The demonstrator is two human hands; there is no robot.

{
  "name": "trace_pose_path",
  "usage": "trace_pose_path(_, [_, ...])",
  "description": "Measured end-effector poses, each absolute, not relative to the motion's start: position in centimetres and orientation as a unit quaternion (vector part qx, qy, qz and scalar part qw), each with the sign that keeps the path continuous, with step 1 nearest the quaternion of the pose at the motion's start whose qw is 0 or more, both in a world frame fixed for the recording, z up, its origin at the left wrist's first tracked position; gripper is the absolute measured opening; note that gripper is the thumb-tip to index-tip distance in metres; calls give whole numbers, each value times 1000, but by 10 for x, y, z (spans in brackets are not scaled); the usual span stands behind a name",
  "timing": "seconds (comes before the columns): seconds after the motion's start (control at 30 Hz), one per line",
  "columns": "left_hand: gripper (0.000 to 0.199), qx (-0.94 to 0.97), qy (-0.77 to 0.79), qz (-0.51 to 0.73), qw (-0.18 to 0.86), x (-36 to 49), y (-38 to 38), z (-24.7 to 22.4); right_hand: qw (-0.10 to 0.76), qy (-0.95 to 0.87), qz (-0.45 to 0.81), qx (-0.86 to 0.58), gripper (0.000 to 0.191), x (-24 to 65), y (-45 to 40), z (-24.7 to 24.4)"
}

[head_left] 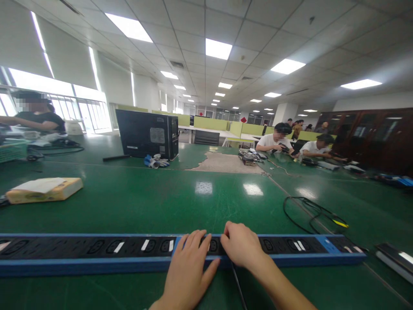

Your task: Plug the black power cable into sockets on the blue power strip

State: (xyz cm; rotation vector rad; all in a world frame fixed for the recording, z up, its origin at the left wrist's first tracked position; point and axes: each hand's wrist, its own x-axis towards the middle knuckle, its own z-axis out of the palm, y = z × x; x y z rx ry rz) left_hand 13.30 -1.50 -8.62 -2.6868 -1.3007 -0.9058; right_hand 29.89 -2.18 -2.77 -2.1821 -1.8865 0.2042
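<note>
A long blue power strip [135, 263] with black socket panels lies across the green table. My left hand [190, 267] rests on the strip near its middle, fingers laid over the top edge and thumb spread toward the front. Just right of it, my right hand [241, 245] is closed over the sockets, fingers curled down; what it holds is hidden beneath it. A black cable [238, 284] runs from under my right hand toward the table's front edge. Small white labels mark several sockets.
A black computer case [146, 133] stands at the back left, beside blue-and-white gloves [156, 161]. A tissue pack [45, 190] lies left. A looped black cable [309, 211] is on the right, a dark flat device [395, 260] at far right. People sit around the table.
</note>
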Motion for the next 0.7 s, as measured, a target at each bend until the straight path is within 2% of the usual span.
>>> trace_pose_path(0.07, [26,-853,-421,-307,-27,136,-21,-77,148,-636,66,-754,18,300,-22,-33])
trace_pose_path(0.13, [24,-855,-419,-295,-83,142,-31,-66,175,-628,67,-755,19,300,-22,-38])
trace_pose_path(0.23, [24,-847,-425,-249,-199,155,-44,-53,222,-630,73,-740,33,304,-20,-46])
trace_pose_path(0.33, [17,-783,-455,-256,-339,170,-47,-52,269,-646,102,-707,45,313,-13,-54])
trace_pose_path(0.43, [31,-653,-461,-278,-533,182,-39,-62,328,-655,141,-666,49,323,-5,-62])
trace_pose_path(0.5, [44,-577,-450,-270,-626,188,-33,-71,375,-638,146,-656,52,328,-1,-67])
trace_pose_path(0.6, [54,-529,-428,-267,-682,196,-31,-80,431,-601,142,-658,54,332,2,-74])
trace_pose_path(0.7, [57,-495,-410,-290,-709,204,-39,-77,455,-587,159,-650,53,333,2,-76])
